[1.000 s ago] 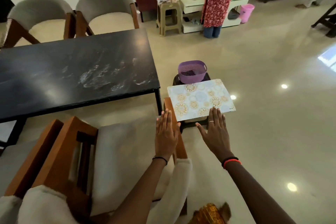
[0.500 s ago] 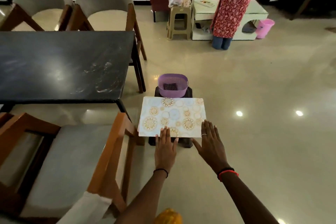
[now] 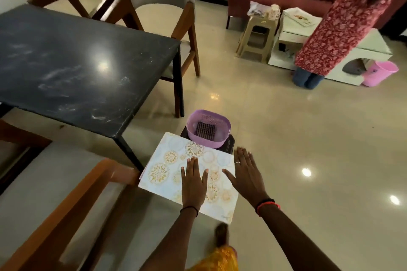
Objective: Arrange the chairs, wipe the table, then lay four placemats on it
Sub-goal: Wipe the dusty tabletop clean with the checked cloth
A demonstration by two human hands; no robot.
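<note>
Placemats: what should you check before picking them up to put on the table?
1. Placemats within reach on the dark stool: ok.
2. Left hand and right hand empty, flat over the top mat: ok.
3. Four mats in the pile: cannot tell.
4. Table bare: ok.
5. Table wiped clean: not ok, pale streaks show.
6. Purple basket off the mats: ok, though close behind.

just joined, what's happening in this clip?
A person is reaching both hands, left hand and right hand, open and flat, over a patterned placemat stack on a low stool beside a purple basket. Neither hand grips it yet. The dark table is bare, no placemats laid.
</note>
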